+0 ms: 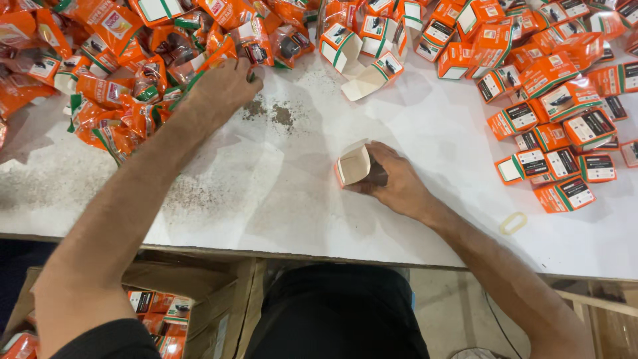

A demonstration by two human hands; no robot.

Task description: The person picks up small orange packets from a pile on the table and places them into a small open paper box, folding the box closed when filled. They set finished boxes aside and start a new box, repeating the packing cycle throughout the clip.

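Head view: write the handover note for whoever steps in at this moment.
Left hand: stretched to the heap of orange pouches at far left, fingers on one at its edge.
Right hand: holds a small open carton on the white table, its open end facing left; it looks empty.
Far right: pile of closed orange cartons. Top middle: more open cartons.
Done: many cartons closed.
Left: the pouch heap is still large; the carton in hand is unfilled.

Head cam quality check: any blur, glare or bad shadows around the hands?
Head view: lighting even, no hard glare on the white table; soft shadows under both arms. Left hand at the orange packet pile slightly soft; right hand holding the open small box is sharp. Straight edges bow a little toward the frame's borders.
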